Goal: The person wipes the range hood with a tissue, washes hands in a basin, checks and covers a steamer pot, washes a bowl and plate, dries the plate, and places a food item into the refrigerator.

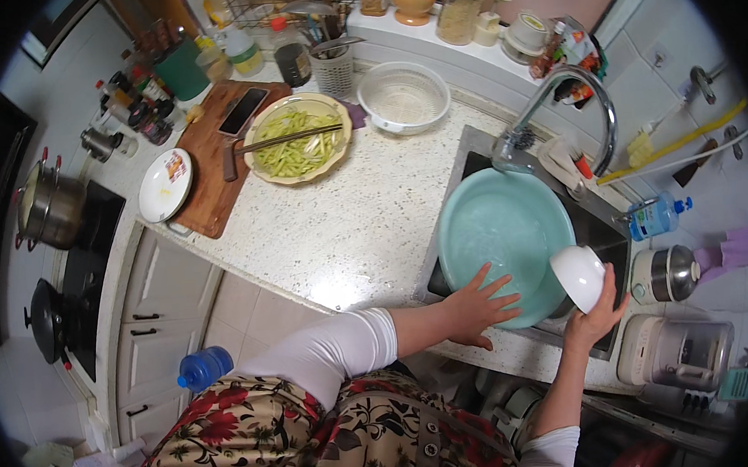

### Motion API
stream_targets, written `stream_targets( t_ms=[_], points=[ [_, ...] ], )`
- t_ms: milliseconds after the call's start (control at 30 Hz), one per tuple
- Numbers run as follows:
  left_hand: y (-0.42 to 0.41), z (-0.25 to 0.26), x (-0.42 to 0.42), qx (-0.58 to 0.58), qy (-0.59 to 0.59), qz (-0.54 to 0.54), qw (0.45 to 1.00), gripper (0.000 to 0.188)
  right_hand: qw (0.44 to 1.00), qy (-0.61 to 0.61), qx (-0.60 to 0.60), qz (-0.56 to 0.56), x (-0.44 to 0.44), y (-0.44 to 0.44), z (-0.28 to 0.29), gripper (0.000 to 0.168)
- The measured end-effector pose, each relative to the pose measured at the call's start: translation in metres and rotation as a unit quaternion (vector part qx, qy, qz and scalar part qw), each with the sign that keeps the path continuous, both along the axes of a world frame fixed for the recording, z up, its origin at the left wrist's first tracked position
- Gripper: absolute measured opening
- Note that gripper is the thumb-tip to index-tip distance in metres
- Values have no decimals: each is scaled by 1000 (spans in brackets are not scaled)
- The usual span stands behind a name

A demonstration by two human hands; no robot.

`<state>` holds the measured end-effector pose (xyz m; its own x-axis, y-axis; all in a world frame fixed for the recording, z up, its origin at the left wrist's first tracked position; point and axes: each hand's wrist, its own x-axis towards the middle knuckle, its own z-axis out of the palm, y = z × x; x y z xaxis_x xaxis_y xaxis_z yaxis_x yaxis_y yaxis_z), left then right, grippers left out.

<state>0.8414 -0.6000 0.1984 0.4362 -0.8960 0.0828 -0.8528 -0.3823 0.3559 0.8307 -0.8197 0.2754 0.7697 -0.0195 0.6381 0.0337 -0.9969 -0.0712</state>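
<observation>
A light-green plastic basin (472, 226) sits in the dark kitchen sink (601, 235) and holds some water. Over its near rim my left hand (485, 310) is spread, fingers apart, with nothing in it. My right hand (595, 321) grips a white bowl (578, 278), which is tilted on its side at the basin's right rim. The bowl's inside is turned away from view. Behind the basin arches the chrome faucet (603, 103), its spout over the sink's right side.
Left along the counter (321, 237) are a white colander (403, 96), a plate of cut green vegetables (302, 163) with chopsticks across it, and a wooden cutting board (209, 194) bearing a phone (244, 112) and part of a white plate (163, 191). A soap bottle (653, 217) stands right of the sink.
</observation>
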Motion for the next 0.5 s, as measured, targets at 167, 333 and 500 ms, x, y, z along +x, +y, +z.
stream_targets(
  t_ms=[167, 333, 500],
  points=[
    [20, 2, -11, -12, 21, 19, 1000, 85, 1000, 2, -8, -23, 0, -13, -9, 52],
    [50, 9, -24, -47, 37, 31, 998, 83, 987, -15, 161, -28, -3, 20, 0, 60],
    [132, 0, -44, -123, 90, 137, 979, 68, 755, 142, 640, -23, -15, 68, -39, 49]
  ],
)
